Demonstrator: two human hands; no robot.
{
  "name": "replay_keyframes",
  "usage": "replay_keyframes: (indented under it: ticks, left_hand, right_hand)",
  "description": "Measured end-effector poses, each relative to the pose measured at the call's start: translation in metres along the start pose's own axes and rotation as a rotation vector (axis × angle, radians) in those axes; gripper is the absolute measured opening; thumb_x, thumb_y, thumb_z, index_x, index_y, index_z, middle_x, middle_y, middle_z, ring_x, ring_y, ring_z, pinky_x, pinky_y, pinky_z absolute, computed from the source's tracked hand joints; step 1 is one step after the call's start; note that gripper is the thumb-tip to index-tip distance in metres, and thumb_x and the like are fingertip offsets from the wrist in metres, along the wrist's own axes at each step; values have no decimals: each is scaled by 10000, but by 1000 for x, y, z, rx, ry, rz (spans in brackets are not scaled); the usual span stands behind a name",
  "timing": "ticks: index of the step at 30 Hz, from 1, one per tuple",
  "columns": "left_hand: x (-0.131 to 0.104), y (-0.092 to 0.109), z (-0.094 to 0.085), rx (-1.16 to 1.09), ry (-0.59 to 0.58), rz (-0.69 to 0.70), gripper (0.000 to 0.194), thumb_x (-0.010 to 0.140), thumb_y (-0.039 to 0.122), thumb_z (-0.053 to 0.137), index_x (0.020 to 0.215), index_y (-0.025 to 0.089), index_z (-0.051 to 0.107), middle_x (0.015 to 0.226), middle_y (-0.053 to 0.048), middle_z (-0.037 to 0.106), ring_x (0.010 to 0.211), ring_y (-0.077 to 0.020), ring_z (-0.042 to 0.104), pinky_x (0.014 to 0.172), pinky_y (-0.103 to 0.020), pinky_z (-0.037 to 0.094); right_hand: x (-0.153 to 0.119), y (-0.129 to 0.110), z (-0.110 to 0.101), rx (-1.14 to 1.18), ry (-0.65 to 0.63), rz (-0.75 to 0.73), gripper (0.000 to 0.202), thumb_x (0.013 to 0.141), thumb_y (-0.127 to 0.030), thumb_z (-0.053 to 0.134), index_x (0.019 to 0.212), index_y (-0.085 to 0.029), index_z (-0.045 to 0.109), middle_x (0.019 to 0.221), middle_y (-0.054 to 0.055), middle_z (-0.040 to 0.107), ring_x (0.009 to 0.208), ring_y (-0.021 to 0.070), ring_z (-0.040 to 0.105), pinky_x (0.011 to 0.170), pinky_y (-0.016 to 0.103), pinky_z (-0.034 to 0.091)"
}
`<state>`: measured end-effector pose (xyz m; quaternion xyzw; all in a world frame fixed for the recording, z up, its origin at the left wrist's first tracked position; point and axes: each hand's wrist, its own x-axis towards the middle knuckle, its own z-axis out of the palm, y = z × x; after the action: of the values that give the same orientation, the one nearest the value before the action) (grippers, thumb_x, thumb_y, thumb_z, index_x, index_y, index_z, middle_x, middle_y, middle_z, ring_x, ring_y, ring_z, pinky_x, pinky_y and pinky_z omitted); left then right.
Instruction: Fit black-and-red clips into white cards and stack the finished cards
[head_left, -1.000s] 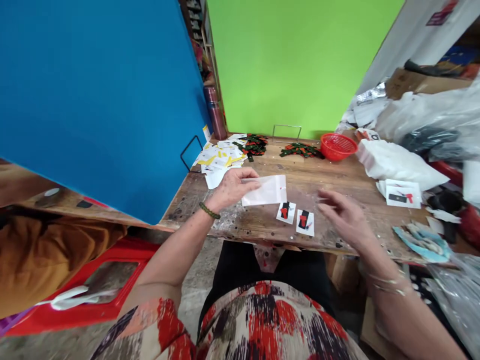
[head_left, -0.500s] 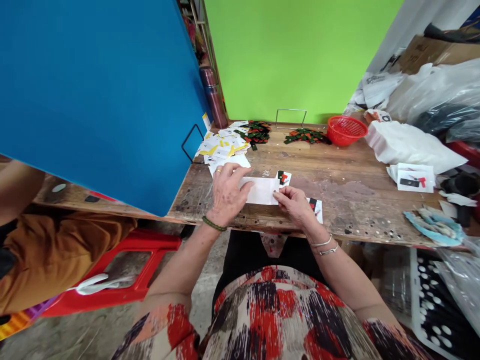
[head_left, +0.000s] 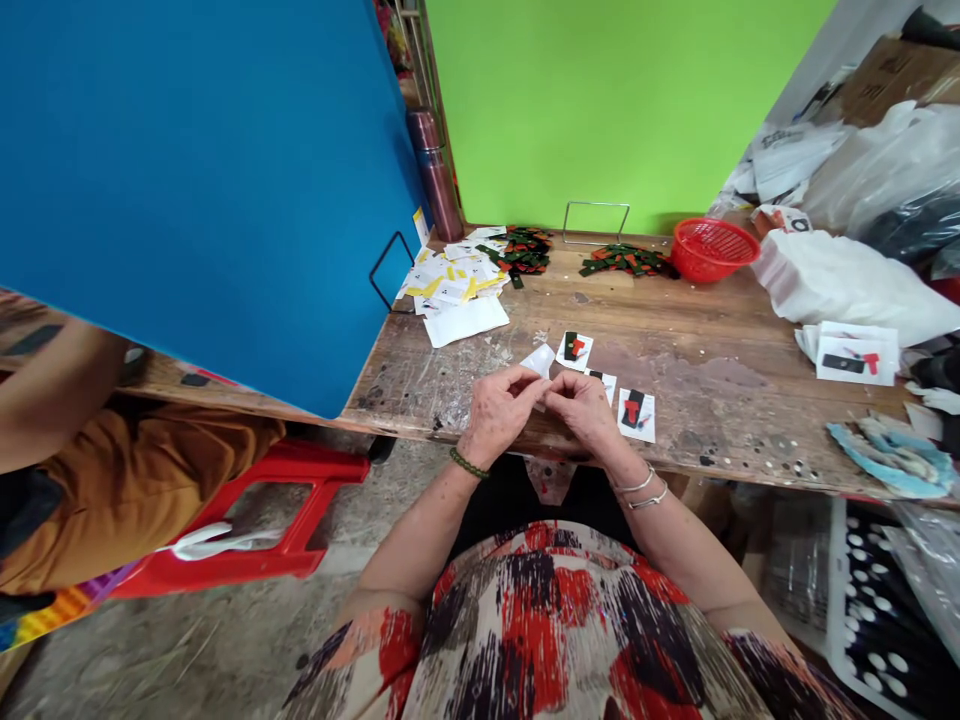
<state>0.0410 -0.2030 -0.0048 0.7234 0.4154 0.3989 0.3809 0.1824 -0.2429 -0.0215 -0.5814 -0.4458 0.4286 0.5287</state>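
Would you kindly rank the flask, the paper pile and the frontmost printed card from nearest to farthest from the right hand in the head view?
1. Printed card: just right of the right hand.
2. Paper pile: farther back, to the left.
3. Flask: behind the paper pile, back left.

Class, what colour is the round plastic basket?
The round plastic basket is red, best seen in the head view.

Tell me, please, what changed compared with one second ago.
The right hand has moved left, meeting the left hand, and has taken hold of the white packet too. The packet has turned and is now partly hidden. The red basket and the flask stayed in place.
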Motion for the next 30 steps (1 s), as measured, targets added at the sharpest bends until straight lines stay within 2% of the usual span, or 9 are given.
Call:
replay_keyframes:
  ticks: [3,6,8,11,14,18,22,27,30]
  left_hand:
    - [0,-1,-2,13,-14,-32,198,850,324,612,745,193,717,702,-3,700,655,-141,611,655,-258,456]
    - [-1,-2,-2,29,12,-50,163,829,274,608,737,184,708,677,0,689,618,-130,594,631,-249,450]
    - [-1,-1,0,48,37,-30,121,805,236,615,741,182,702,686,2,693,614,-124,600,636,-244,459]
    - [0,0,4,75,53,25,92,788,203,614,746,185,693,696,9,692,628,-119,609,656,-238,473]
    - [0,1,7,69,69,64,84,782,173,604,742,185,677,696,16,678,635,-113,604,663,-232,475]
    - [-4,0,13,5,117,60,84,820,220,618,778,181,679,755,-2,687,689,-122,621,682,-235,487]
    - [-7,-5,17,-62,141,47,141,847,301,645,898,184,707,867,-31,725,784,-148,663,739,-253,510]
    - [-5,-9,16,30,107,47,141,871,255,597,854,194,723,797,-21,732,722,-144,654,727,-258,489]
    - [-4,-10,16,128,154,43,129,841,196,584,809,204,709,741,-9,711,673,-137,629,694,-253,470]
  right_hand:
    - [0,-1,-3,74,-75,105,385,631,-528,778,640,-184,605,572,-9,589,471,90,444,471,245,366]
    - [2,4,-4,70,-72,132,382,666,-540,751,692,-187,610,592,7,614,468,109,490,478,257,403]
    - [3,6,-2,-24,-19,63,317,737,-493,695,714,-197,585,600,4,606,485,124,510,505,272,426]
    - [0,7,2,-258,74,-177,156,843,-351,580,818,-200,608,750,30,663,636,155,586,646,298,468]
    - [-5,5,6,-459,124,-355,162,899,-267,486,859,-203,630,816,37,676,728,167,590,718,301,441]
    - [-6,7,7,-570,178,-425,171,895,-214,444,821,-199,597,778,41,634,725,176,556,702,296,408]
    - [-5,8,6,-593,162,-441,151,887,-191,448,801,-203,572,753,27,609,693,167,526,693,289,389]
    - [-7,9,8,-643,199,-424,154,920,-234,444,804,-208,543,772,28,609,693,165,523,688,284,386]
    - [-10,13,13,-726,230,-439,145,923,-233,444,815,-204,536,784,42,614,716,176,534,688,287,385]
